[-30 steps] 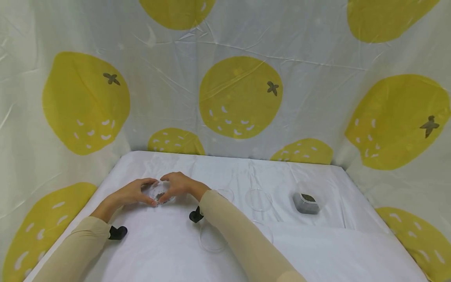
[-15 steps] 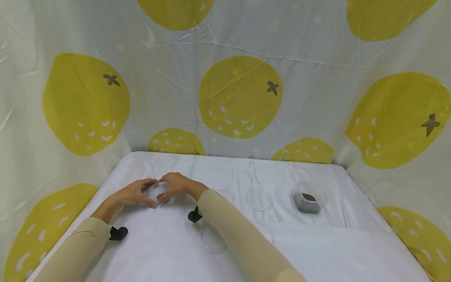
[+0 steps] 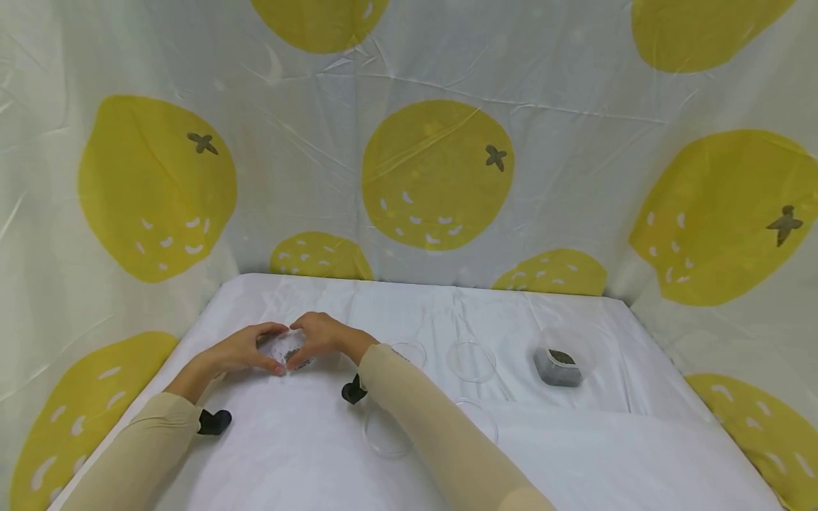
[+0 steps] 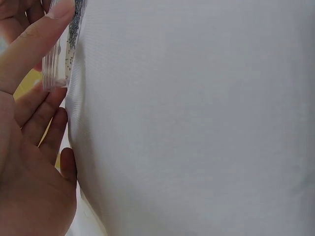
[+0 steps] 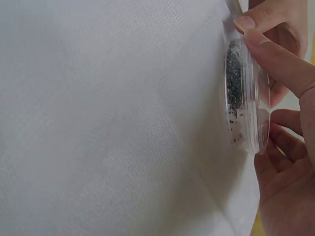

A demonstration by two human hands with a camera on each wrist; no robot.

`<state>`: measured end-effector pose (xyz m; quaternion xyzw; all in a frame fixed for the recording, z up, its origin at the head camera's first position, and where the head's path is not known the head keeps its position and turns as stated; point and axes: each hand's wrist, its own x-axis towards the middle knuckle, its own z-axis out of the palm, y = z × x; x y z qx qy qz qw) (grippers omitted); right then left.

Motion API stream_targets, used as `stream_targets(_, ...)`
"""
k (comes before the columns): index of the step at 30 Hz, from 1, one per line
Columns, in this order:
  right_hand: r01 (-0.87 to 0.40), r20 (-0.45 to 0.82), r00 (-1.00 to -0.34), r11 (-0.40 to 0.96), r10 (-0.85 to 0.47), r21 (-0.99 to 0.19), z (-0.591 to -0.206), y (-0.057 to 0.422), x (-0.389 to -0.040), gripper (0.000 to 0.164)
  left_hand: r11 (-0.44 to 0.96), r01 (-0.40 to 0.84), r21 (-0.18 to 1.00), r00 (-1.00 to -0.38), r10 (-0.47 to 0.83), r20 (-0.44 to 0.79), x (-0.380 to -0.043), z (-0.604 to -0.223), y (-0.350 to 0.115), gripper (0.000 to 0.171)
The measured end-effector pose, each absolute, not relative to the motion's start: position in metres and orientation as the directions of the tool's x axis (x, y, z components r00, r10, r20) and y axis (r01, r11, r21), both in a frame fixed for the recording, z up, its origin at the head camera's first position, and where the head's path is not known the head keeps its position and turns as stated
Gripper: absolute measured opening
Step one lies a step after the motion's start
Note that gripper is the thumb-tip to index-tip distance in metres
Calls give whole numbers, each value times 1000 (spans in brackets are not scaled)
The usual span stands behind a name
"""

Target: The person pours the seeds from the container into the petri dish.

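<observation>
At the far left of the table, a clear round petri dish (image 3: 279, 348) with dark grains inside sits between both hands. My left hand (image 3: 239, 348) holds its left side, thumb at the near edge and fingers curved round behind. On the opposite side, my right hand (image 3: 324, 333) holds it the same way, the two thumbs almost meeting in front. Stacked clear rims of the petri dish (image 5: 250, 113) show in the right wrist view, with the grains heaped toward the thumbs. The left wrist view catches only one end of the petri dish (image 4: 60, 69) under the left thumb.
Several clear round dish pieces, including one (image 3: 471, 382) past the right forearm and another (image 3: 385, 454) beside the right sleeve, lie on the white cloth (image 3: 607, 454). Toward the right stands a small clear tub (image 3: 554, 375) of dark grains. A lemon-print curtain (image 3: 307, 177) surrounds the table.
</observation>
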<state>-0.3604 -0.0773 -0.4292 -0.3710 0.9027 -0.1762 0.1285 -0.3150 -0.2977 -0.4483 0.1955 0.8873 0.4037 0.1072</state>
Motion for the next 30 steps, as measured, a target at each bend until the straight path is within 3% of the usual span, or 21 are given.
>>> stream_targets(16,-560,-96,-728,669,-679,-489,-421,-60,-366,96,599,265,756,-895,445,-38,-314,-441,-302,85)
stream_targets(30,-568,-9,-727,609,-687,-553,-381,-20,-373,98,574,281,769,-921,388,47,-323,-411,-288,101)
